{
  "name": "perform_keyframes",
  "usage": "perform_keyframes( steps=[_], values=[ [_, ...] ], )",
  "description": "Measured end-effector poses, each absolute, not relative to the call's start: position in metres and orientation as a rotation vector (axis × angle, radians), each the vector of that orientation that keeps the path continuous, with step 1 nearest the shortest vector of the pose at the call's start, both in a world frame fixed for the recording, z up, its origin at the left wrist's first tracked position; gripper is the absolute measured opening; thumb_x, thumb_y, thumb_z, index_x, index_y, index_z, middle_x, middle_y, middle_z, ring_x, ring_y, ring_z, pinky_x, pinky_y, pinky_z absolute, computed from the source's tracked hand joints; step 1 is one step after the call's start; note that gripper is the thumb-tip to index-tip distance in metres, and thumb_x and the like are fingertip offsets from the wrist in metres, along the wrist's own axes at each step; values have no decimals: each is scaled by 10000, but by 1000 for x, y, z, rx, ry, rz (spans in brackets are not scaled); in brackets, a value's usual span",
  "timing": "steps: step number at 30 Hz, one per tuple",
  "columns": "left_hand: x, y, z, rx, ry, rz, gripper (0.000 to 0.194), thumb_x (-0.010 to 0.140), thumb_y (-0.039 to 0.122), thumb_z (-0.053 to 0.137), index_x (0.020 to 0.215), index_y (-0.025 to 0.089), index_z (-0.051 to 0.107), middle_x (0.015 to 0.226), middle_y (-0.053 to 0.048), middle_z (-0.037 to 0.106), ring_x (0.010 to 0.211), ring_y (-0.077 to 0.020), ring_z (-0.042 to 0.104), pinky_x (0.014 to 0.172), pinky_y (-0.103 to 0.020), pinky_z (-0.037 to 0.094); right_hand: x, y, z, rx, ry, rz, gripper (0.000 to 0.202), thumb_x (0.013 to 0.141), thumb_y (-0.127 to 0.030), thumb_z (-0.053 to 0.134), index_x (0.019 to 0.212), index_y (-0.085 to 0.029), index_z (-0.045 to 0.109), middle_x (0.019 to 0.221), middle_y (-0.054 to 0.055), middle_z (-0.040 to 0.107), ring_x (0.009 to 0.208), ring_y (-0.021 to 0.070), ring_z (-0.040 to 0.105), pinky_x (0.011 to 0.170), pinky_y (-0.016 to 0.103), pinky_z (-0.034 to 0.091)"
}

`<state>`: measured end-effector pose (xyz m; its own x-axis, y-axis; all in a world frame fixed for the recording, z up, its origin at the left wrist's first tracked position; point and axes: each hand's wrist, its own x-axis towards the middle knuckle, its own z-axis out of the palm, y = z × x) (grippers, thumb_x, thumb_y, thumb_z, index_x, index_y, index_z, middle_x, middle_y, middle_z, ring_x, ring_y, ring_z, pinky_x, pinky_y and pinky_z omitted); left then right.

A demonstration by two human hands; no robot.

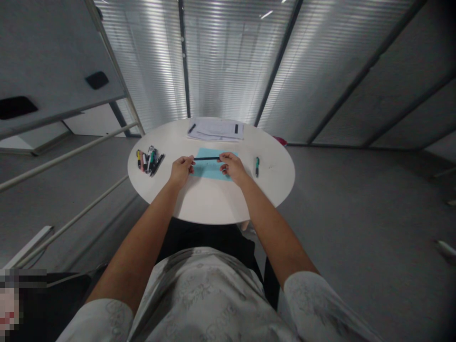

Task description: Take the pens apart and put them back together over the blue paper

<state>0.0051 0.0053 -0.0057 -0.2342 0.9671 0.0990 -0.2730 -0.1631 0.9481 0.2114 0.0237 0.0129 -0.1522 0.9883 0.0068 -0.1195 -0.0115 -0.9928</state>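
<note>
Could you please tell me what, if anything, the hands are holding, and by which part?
A thin dark stick, by its two ends: the left hand grips one, the right hand the other.

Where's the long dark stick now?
In the head view, the dark stick is held between the left hand and right hand, over the blue paper on the white table.

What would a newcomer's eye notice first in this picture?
Probably the slim dark stick comes first, held between left hand and right hand over a light-blue rectangular sheet. Next come multicoloured pens clustered left on the rounded white table, and a green-and-black pen right of the sheet.
</note>
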Motion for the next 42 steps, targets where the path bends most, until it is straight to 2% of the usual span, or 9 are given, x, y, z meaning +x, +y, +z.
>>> perform_keyframes(
  steps=[4,9,15,18,21,28,35,40,42],
  values=[
    [5,4,-4,964,1060,1586,274,721,347,755,697,148,569,672,-3,615,444,-55,474,442,-216,383,211,22,11,-1050,-1225,1377,264,809,-402,654,974,-236,532,827,-35,639,446,57,537,364,172,365],
    [5,4,-5,984,1037,1572,240,711,322,756,720,143,596,691,-7,626,449,-57,480,441,-219,385,210,22,7,-1064,-1295,1329,283,859,-491,597,906,-215,555,564,-75,511,360,53,422,322,165,287],
    [4,5,-5,977,1025,1584,228,712,313,747,704,148,590,682,-2,621,439,-55,468,430,-220,381,208,26,8,-1025,-1227,1287,300,810,-456,687,887,-209,535,681,-55,568,429,52,501,345,167,337],
    [5,4,-4,980,1030,1575,223,706,312,752,715,150,599,700,-6,635,445,-50,468,436,-213,387,209,26,7,-1050,-1190,1354,344,850,-536,619,900,-206,534,760,-13,614,458,68,545,345,176,344],
    [4,3,-3,992,1022,1576,210,706,305,746,719,151,605,716,-9,642,443,-49,469,434,-212,386,211,24,7,-1076,-1209,1376,422,868,-618,548,891,-197,548,668,-11,589,409,73,504,332,182,305],
    [4,2,-2,978,997,1585,202,703,293,742,711,150,601,681,-2,625,443,-54,470,424,-214,380,212,24,12,-990,-1163,1421,200,838,-388,592,910,-205,555,684,-28,602,409,82,510,335,192,308],
    [4,3,-3,978,1017,1566,206,697,301,750,724,149,613,686,-6,627,448,-57,473,431,-218,384,211,21,10,-1058,-1257,1323,263,850,-464,604,877,-208,551,505,-82,473,345,67,409,314,178,273],
    [4,4,-4,966,1017,1582,195,703,291,742,723,152,607,685,-4,628,443,-55,467,426,-216,378,210,24,10,-1004,-1221,1311,265,771,-345,720,927,-216,549,695,-66,564,446,56,513,340,162,327],
    [5,5,-4,968,1019,1584,200,705,294,744,723,153,603,685,-2,628,441,-53,465,427,-213,377,210,25,9,-1005,-1218,1339,260,783,-360,710,930,-216,551,745,-54,578,463,57,536,336,162,328]
  ],
)
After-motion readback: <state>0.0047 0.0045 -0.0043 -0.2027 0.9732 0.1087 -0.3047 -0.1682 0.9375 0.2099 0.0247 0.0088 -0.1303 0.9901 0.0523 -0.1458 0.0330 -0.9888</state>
